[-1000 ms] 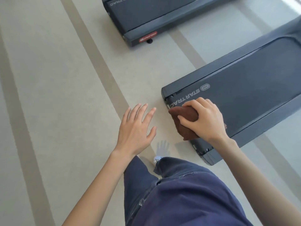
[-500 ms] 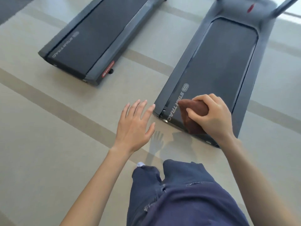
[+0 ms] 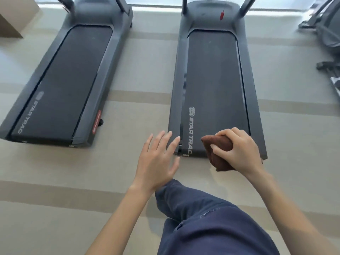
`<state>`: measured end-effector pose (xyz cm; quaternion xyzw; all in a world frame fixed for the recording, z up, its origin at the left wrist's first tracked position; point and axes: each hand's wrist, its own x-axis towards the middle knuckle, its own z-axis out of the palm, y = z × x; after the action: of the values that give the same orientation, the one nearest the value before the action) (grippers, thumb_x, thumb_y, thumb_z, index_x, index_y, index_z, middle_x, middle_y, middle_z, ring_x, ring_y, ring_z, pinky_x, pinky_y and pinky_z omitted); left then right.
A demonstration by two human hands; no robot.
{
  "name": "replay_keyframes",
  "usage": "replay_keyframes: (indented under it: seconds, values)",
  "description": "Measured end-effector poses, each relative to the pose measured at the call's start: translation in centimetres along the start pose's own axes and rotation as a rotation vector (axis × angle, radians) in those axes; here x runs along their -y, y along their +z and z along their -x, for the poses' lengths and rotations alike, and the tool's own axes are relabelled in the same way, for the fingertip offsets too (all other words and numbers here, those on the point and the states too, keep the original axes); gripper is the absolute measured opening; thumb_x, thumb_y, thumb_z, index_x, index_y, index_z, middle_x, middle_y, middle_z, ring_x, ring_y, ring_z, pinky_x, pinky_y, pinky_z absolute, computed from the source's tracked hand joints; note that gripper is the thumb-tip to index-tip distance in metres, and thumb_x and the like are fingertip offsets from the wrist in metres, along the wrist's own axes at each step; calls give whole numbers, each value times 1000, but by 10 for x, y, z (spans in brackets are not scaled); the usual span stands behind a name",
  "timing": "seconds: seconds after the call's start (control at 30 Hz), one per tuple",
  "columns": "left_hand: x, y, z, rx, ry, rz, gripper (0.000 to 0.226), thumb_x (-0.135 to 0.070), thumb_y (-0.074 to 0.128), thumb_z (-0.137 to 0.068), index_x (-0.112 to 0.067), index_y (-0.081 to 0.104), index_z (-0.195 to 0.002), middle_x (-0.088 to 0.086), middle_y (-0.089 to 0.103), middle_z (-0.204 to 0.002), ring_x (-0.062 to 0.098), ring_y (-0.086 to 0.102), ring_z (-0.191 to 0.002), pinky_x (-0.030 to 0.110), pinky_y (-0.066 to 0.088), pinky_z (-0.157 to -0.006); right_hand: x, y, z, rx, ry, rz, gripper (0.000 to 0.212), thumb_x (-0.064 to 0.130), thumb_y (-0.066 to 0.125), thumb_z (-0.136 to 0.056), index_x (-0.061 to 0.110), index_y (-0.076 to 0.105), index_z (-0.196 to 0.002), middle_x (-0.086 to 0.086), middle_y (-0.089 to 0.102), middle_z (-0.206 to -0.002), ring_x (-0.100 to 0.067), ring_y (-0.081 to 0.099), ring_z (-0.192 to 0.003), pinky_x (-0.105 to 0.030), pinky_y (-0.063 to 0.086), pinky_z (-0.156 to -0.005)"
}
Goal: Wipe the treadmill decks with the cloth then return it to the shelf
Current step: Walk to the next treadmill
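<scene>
Two dark grey Star Trac treadmills stand side by side on the beige striped floor [image 3: 143, 70]; the left treadmill [image 3: 60, 85] lies well apart from both hands. The left hand [image 3: 156, 162] hangs over the floor, fingers spread and holding nothing, just beside the near corner of the right treadmill [image 3: 213, 80]. The right hand [image 3: 239, 151] grips a bunched brown cloth [image 3: 217, 140] at that deck's near end, right of the printed logo.
</scene>
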<state>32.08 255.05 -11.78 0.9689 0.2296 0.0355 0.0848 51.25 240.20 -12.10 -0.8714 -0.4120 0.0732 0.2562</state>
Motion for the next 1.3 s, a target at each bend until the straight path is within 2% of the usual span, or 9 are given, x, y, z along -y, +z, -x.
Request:
replay_keyframes:
  seconds: [0.13, 0.27, 0.43, 0.6, 0.77, 0.93, 1.1, 1.3]
  values:
    - [50, -10, -46, 37, 98, -36, 50, -36, 51, -86, -16, 51, -131, 11, 51, -136, 29, 43, -129, 48, 32, -108, 16, 19, -43, -82, 104, -14, 20, 37, 71, -74, 28, 63, -90, 7, 58, -84, -19, 52, -82, -34, 43, -73]
    - [84, -15, -95, 47, 207, -60, 51, -40, 41, -87, -17, 51, -131, 10, 51, -136, 28, 43, -129, 48, 33, -108, 30, 30, -75, -169, 221, -67, 20, 38, 70, -74, 30, 62, -91, 8, 58, -87, -17, 52, -82, -32, 43, -72]
    - [105, -12, -153, 74, 346, -38, 51, -39, 42, -87, -19, 48, -134, 8, 48, -138, 27, 40, -131, 46, 28, -111, 46, 34, -112, -144, 252, 24, 25, 41, 70, -75, 27, 64, -94, 6, 61, -89, -19, 53, -83, -37, 45, -76]
    - [119, -3, -199, 113, 530, -4, 51, -39, 47, -86, -19, 49, -133, 8, 50, -137, 28, 42, -130, 47, 27, -110, 61, 40, -127, -212, 343, 66, 28, 42, 70, -72, 27, 64, -95, 7, 61, -90, -18, 53, -83, -38, 46, -78]
    - [139, 1, -245, 144, 711, 37, 51, -38, 47, -86, -19, 50, -133, 7, 50, -137, 27, 41, -131, 46, 27, -110, 79, 54, -143, -302, 506, 105, 27, 40, 72, -71, 27, 64, -93, 7, 60, -88, -18, 55, -83, -35, 45, -75]
    - [188, -7, -294, 183, 885, 31, 50, -38, 51, -84, -20, 51, -131, 5, 52, -135, 25, 44, -129, 45, 28, -109, 107, 82, -181, -421, 678, 121, 26, 45, 68, -72, 28, 64, -91, 7, 61, -87, -18, 54, -82, -32, 43, -73]
    - [246, -21, -353, 308, 1033, -20, 51, -38, 49, -90, -21, 43, -138, 3, 42, -144, 23, 34, -135, 42, 20, -115, 153, 112, -216, -549, 882, 82, 29, 50, 61, -72, 28, 64, -90, 8, 59, -85, -18, 52, -81, -33, 44, -74]
    - [266, -19, -394, 382, 1203, 8, 52, -37, 50, -91, -20, 42, -139, 6, 40, -145, 24, 32, -136, 41, 20, -114, 202, 139, -225, -588, 1037, 90, 28, 47, 64, -74, 27, 65, -94, 8, 59, -87, -18, 52, -83, -33, 42, -76]
